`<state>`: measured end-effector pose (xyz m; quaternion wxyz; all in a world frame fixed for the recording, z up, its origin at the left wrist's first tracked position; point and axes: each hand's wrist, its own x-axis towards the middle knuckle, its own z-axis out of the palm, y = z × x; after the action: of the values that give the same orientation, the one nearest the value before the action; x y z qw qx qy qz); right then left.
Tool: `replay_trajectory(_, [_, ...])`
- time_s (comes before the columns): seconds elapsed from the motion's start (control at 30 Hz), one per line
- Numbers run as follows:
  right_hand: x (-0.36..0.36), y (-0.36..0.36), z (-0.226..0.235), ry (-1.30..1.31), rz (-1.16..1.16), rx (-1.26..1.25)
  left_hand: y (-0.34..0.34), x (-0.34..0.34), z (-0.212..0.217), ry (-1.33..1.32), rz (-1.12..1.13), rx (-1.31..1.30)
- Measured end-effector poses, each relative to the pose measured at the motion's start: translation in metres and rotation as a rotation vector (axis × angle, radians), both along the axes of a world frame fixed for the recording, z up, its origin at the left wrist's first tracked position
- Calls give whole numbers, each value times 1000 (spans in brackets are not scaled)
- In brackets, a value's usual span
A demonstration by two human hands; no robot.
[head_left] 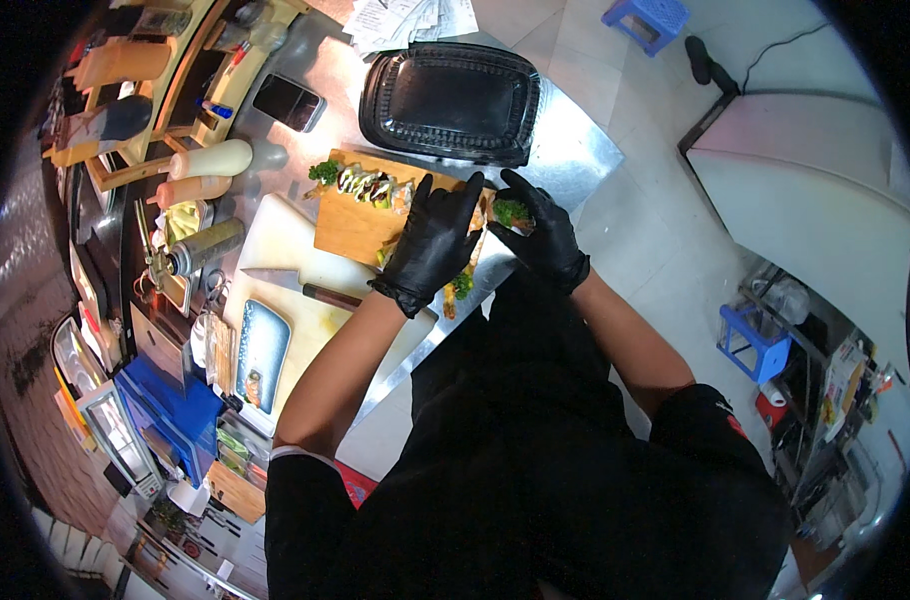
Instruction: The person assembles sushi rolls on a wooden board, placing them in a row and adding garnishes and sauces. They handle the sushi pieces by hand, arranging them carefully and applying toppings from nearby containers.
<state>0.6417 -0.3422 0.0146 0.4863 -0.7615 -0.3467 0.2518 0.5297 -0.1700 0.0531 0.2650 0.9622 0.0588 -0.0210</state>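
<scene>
Both of my hands wear black gloves over a wooden serving board [350, 228] topped with sushi roll pieces [370, 188] drizzled with pale and dark sauce. My left hand [427, 240] lies across the board's right part with fingers stretched out, hiding some of the food. At the board's right end, my right hand [547, 235] has its thumb and forefinger apart around a green leafy garnish [513, 213]. Whether its fingertips touch the food is hidden. Another garnish [324, 172] sits at the board's far left corner, and more food with greens [462, 286] shows below my left hand.
A black plastic tray [455, 95] stands beyond the board. Left of my hands are a white cutting board [275, 240], a knife [300, 286], a blue-white rectangular plate [263, 355], sauce bottles [215, 160] and a phone [289, 102]. The steel table's corner [605, 155] lies to the right.
</scene>
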Motion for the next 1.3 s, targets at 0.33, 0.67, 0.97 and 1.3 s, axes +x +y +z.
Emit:
replay_trajectory(0.33, [0,2,0,-25,110,-66,2,0,-14,41,-38,226])
replay_trajectory(0.67, [4,2,-17,-210,235,-109,3,-1,-15,68,-54,239])
replay_trajectory(0.97, [-3,7,-8,-16,228,-86,6,-1,-14,79,-56,291])
replay_trajectory(1.3, [-7,5,-2,-118,202,41,5,0,-14,92,-42,268])
